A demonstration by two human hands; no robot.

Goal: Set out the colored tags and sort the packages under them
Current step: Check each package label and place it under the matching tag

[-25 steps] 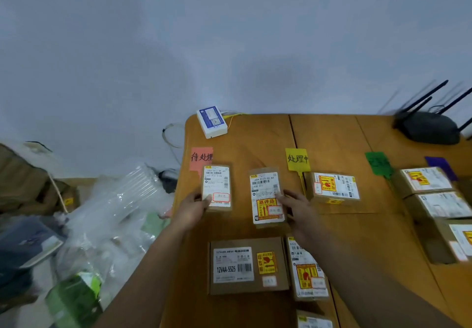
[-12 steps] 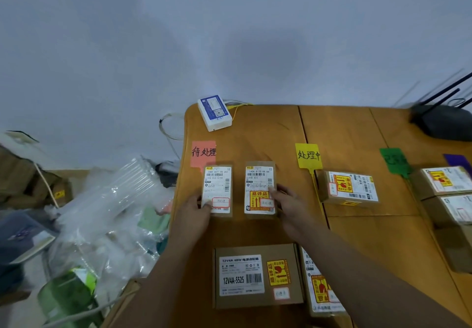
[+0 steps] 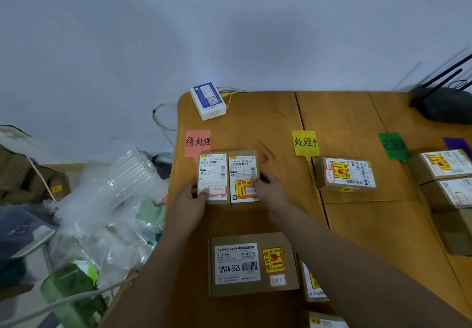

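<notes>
Two small brown packages lie side by side just below the pink tag. My left hand grips the left package at its lower left corner. My right hand holds the right package by its right edge. The two packages touch each other. The yellow tag has one package under it. A green tag and a purple tag lie further right, with boxes stacked below them.
A larger box labelled 12V4A-5525 and more packages lie near the front edge. A white device and a black router stand at the back. Plastic bags pile up off the table's left edge.
My right hand slid the right package leftward and up until it met the left package under the pink tag. The head view shifted left.
</notes>
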